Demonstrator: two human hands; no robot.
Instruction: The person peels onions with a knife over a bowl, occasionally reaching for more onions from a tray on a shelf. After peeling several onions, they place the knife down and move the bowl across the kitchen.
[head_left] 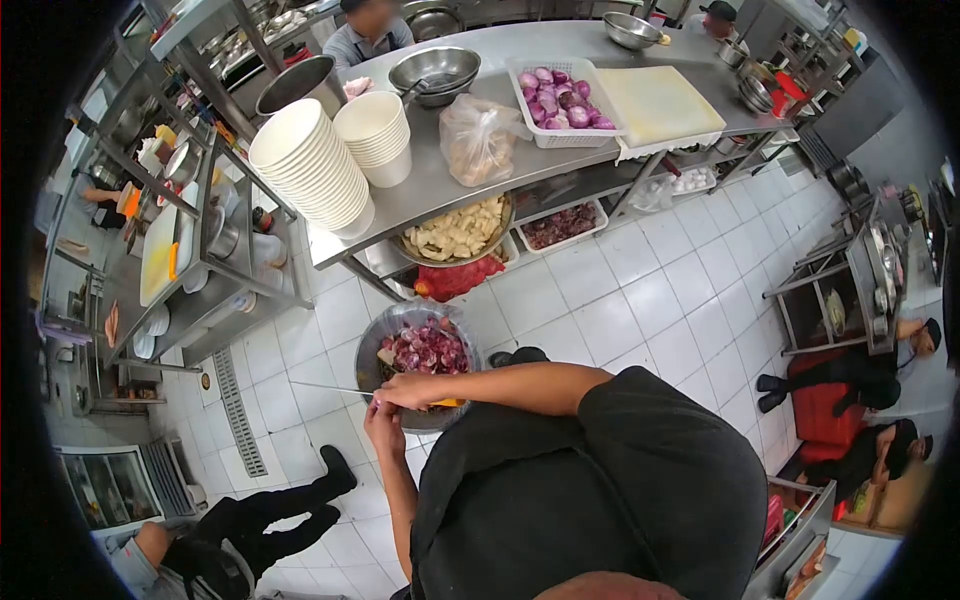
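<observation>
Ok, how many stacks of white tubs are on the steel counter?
2. The taller stack stands at the counter's near left corner; the shorter stack is right of it, before the plastic bag. No hidden ones apparent.

At mid-left of the frame, whatever lies between the left hand [383,425] and right hand [408,391] is too small to tell. The contents of the knotted clear bag [478,145] at upper centre are blurred by plastic. The co-worker [366,32] at the top is cut off by the counter.
</observation>
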